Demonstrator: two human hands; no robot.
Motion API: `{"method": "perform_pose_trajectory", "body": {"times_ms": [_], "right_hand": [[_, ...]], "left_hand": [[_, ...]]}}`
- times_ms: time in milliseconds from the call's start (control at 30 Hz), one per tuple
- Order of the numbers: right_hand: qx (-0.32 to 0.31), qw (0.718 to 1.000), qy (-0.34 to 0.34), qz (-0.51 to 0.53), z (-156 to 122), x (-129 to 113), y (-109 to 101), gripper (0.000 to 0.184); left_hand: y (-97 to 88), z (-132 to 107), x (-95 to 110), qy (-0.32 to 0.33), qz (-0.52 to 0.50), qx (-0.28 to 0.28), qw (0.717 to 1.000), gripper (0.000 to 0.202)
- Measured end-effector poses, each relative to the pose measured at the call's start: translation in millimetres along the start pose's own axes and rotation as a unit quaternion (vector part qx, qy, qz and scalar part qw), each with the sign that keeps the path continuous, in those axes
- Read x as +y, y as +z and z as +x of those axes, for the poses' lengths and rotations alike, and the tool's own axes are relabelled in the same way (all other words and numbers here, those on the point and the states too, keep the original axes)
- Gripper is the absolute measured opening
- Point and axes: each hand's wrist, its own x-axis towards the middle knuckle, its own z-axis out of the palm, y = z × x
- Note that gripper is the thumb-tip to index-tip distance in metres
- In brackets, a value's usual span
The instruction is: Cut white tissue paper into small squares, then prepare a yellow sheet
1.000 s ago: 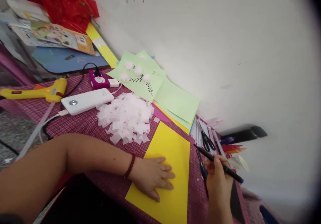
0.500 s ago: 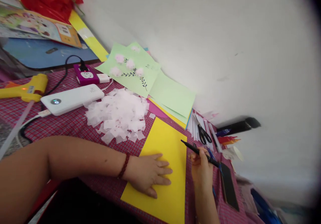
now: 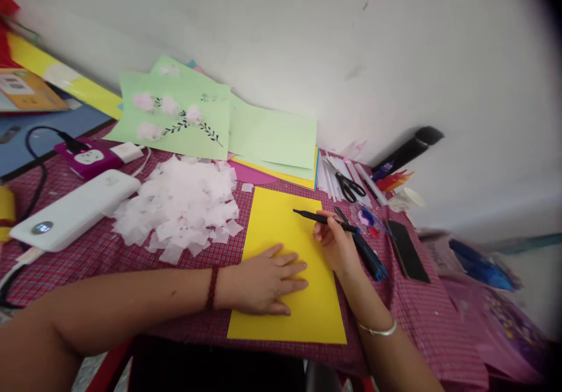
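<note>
A blank yellow sheet of paper [image 3: 302, 316] lies on the checked tablecloth in front of me. My left hand [image 3: 266, 281] rests flat on it, fingers spread. In my right hand [image 3: 336, 243] is a black pen [image 3: 325, 219], held over the upper right part of the sheet. Its dark tip points left and appears raised off the paper. A large heap of small white paper squares [image 3: 180, 205] lies left of the sheet. Behind it leans a green sheet [image 3: 211, 108] with pinkish-white paper flowers and drawn dark leafy stems.
A white power bank [image 3: 83, 207] with cables and a purple socket adapter [image 3: 96, 155] are at the left. Black-handled scissors [image 3: 349, 187], a dark phone-like slab [image 3: 408, 251] and glue-type tubes [image 3: 395, 180] sit at the right. A wall rises behind the table.
The view has turned to the right and levelled. My right hand has brought the pen from the sheet's right edge to over its upper part. My left hand stays flat on the paper.
</note>
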Motion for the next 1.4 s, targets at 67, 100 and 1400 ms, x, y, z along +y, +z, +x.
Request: {"method": "perform_pose_trajectory", "body": {"times_ms": [67,100,1400], "right_hand": [[0.001,1.000,0.005,0.010,-1.2,1.6,1.8,0.025],[0.007,1.000,0.010,0.009,-1.5,2.2,2.2,0.024],[-0.004,0.986,-0.035,-0.162,7.5,9.8,40.7,0.010]], "left_hand": [[0.1,0.2,0.0,-0.002,0.001,-0.004,1.000,0.059],[0.1,0.2,0.0,-0.002,0.002,-0.004,1.000,0.059],[-15.3,3.8,17.3,0.026,0.013,0.006,1.000,0.041]]}}
